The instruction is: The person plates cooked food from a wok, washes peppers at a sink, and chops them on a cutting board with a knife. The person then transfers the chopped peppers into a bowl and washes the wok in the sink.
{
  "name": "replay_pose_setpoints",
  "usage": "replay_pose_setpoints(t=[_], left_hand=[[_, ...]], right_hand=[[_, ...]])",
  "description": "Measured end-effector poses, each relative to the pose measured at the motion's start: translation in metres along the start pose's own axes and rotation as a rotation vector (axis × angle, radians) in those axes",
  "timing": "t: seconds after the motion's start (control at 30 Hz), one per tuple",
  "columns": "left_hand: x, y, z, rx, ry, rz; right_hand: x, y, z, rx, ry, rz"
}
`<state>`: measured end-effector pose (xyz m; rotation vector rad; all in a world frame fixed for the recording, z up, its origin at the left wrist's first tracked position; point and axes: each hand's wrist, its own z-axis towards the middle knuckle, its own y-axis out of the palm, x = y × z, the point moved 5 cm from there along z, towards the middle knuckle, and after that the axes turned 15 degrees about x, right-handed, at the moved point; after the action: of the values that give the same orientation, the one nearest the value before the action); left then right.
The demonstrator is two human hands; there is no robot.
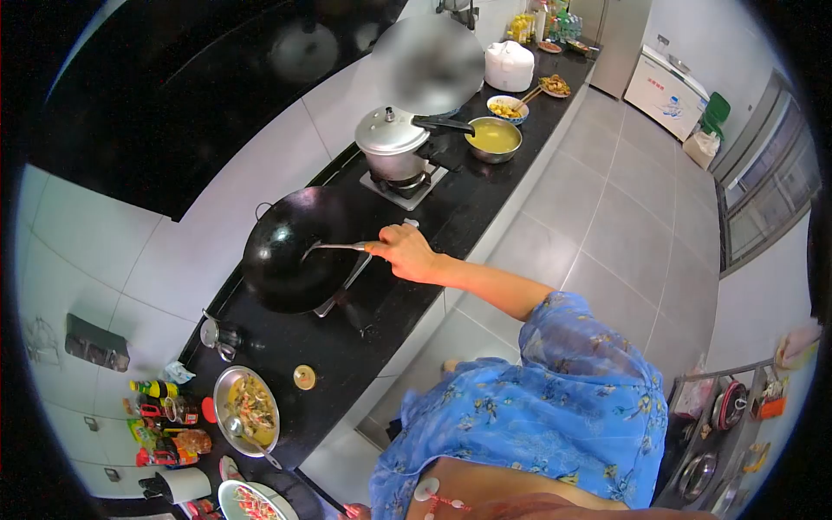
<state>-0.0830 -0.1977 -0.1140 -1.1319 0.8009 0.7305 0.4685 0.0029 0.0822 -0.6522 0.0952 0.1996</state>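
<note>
My right hand (404, 253) is closed around the wooden handle of a metal spatula (336, 246). The spatula's far end reaches into a large black wok (295, 260), whose inside looks dark and shiny. At the bottom edge, only a small part of my left hand (355, 511) shows, at the end of a dark edge or bar; its fingers are too cut off to read. A steel bowl of cooked food (251, 406) with a ladle (251, 438) in it stands nearer that side. A small round golden lid or dish (304, 377) lies beside the bowl.
Beyond the wok, a pressure cooker (392, 143) sits on a burner, its black handle reaching over a steel bowl of yellow liquid (494, 140). A white rice cooker (509, 67) stands further back. Bottles (156, 388) line the wall near a bowl of chopped red-and-white food (251, 503).
</note>
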Motion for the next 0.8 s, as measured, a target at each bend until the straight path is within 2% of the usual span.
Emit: replay_pose_setpoints(t=[0.03, 0.07, 0.1, 0.13, 0.37, 0.43, 0.5, 0.67, 0.8], left_hand=[[-0.001, -0.007, 0.002, -0.001, 0.028, 0.058], [-0.008, -0.019, 0.007, 0.160, -0.105, 0.013], [0.006, 0.008, -0.002, 0.160, -0.104, 0.015], [0.023, 0.059, -0.020, 0.170, -0.311, -0.221], [-0.011, 0.082, 0.002, 0.187, -0.507, -0.471], [-0.023, 0.091, 0.007, 0.194, -0.547, -0.525], [-0.033, 0.097, 0.011, 0.197, -0.571, -0.570], [-0.040, 0.099, 0.022, 0.207, -0.573, -0.701], [-0.034, 0.084, 0.030, 0.218, -0.516, -0.842]], right_hand=[[0.003, 0.001, -0.003, -0.001, 0.005, 0.003], [0.004, 0.003, -0.008, -0.006, -0.010, 0.014], [0.005, 0.005, -0.011, -0.011, -0.026, 0.023], [0.004, 0.005, -0.014, -0.012, -0.026, 0.025], [-0.001, 0.010, -0.029, -0.039, 0.138, 0.094], [-0.007, 0.012, -0.030, -0.036, 0.179, 0.107], [-0.009, 0.016, -0.033, -0.113, 0.322, 0.106], [-0.020, 0.024, -0.038, -0.298, 0.416, 0.044], [-0.022, 0.025, -0.041, -0.325, 0.428, 0.063]])
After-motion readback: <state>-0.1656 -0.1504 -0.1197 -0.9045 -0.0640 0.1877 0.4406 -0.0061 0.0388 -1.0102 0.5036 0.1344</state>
